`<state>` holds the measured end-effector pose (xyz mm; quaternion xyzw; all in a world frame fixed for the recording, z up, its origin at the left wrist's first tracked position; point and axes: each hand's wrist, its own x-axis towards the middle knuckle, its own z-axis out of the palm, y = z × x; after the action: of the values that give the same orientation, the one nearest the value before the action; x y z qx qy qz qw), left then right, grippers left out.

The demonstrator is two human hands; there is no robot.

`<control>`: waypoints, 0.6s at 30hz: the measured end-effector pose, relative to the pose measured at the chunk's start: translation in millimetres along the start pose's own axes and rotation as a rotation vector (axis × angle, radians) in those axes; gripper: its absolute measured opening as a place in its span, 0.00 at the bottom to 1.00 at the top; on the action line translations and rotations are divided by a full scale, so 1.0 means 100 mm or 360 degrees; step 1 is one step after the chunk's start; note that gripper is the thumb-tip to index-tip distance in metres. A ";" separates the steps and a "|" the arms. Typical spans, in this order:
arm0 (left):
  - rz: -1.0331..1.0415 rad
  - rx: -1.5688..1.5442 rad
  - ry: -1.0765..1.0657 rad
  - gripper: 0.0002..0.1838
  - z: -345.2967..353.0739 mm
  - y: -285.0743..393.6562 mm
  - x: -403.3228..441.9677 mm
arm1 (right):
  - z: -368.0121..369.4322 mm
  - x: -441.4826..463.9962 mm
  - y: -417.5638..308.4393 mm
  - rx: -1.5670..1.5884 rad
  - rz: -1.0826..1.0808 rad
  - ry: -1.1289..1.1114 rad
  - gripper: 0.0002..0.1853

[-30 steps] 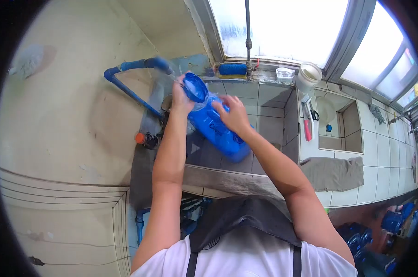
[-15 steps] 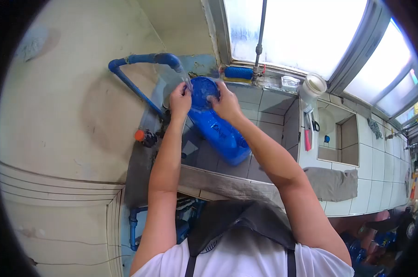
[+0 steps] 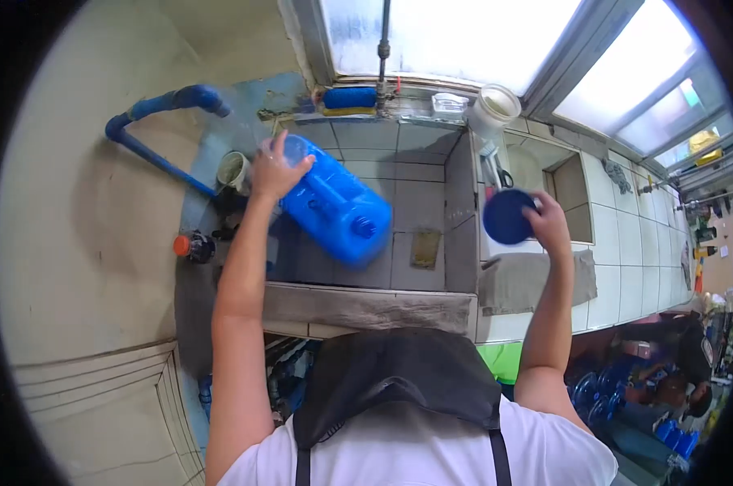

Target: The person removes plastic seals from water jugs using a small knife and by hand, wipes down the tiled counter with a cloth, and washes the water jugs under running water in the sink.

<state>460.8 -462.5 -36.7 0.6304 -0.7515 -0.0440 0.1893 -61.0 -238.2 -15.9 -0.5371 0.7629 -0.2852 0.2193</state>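
Observation:
A blue plastic jug lies tilted in the tiled sink, its capped end toward me. My left hand is closed on its far left end, just right of the blue pipe spout. Out to the right, my right hand grips a round dark blue lid by its edge. The lid is over the counter at the right of the sink wall. The jug is slightly smeared by motion.
A blue pipe bends over the sink's left end. An orange-capped bottle and a whitish cup stand there. A grey cloth hangs on the counter edge. A white bucket stands by the window. Another person is far right.
My right hand has come away from the jug and moved right with the round blue lid. My left hand now grips the jug, whose capped end has swung toward the right. The view has shifted right.

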 end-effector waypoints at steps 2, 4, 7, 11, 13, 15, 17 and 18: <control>0.0287 -0.0144 -0.0056 0.48 -0.01 -0.16 0.11 | -0.29 -0.38 0.17 0.0148 0.0433 -0.0138 0.20; 0.0289 -0.0156 -0.0160 0.47 -0.05 -0.12 0.22 | -0.38 -0.55 0.48 0.0029 0.0607 -0.0246 0.22; 0.0030 -0.0068 -0.0295 0.46 -0.04 0.01 0.25 | -0.23 -0.75 0.62 -0.0555 0.0557 -0.0090 0.24; -0.0273 0.0101 -0.0103 0.44 0.05 0.21 0.12 | 0.28 -0.48 0.10 -0.0607 0.0240 0.0267 0.24; -0.0324 0.0044 -0.0150 0.46 -0.04 0.28 0.04 | 0.60 -0.32 -0.22 -0.0130 0.0055 0.0101 0.22; -0.0247 0.0114 -0.0083 0.50 -0.01 0.14 -0.05 | 0.92 -0.20 -0.52 -0.0150 -0.0114 -0.0132 0.19; -0.0176 0.0155 -0.0097 0.61 -0.05 0.17 -0.27 | 1.39 0.06 -0.38 -0.0390 -0.0375 -0.0374 0.19; -0.0183 0.0156 -0.0115 0.61 -0.05 0.13 -0.42 | 1.59 0.16 -0.43 -0.0507 -0.0321 -0.0512 0.19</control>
<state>455.7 -418.6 -37.8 0.6792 -0.7216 -0.0405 0.1282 65.4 -295.7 -105.2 -0.6767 0.6961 -0.0928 0.2209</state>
